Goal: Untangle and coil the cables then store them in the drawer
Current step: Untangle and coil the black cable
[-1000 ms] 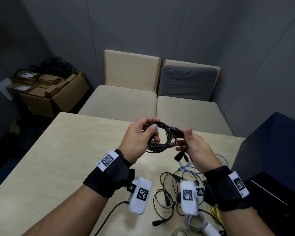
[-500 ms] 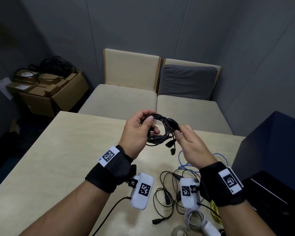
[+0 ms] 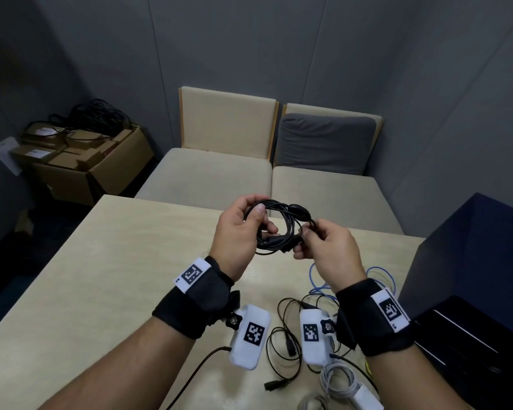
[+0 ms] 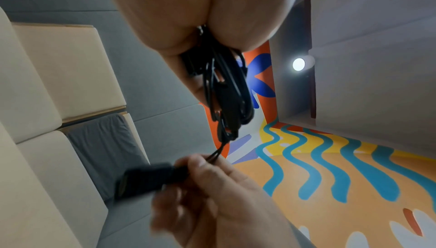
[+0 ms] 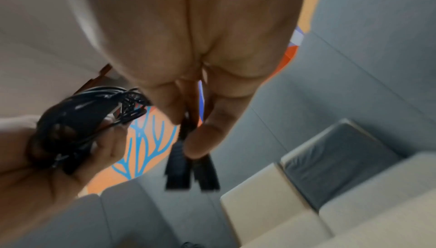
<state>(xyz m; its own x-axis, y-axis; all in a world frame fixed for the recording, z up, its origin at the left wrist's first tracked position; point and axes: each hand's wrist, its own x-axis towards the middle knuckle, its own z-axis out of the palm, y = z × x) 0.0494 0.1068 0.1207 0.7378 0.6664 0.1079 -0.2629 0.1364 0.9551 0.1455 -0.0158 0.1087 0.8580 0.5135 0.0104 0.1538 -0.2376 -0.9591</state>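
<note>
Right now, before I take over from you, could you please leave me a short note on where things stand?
Left hand: grips the coiled black cable, held above the table.
Right hand: pinches that cable's two plug ends beside the coil.
Done: this one cable is looped; its ends are not yet tucked.
Left: secure the ends, then untangle and coil the loose black cable, blue cable and white cable lying on the table, and store everything. The drawer itself is not clearly in view.
</note>
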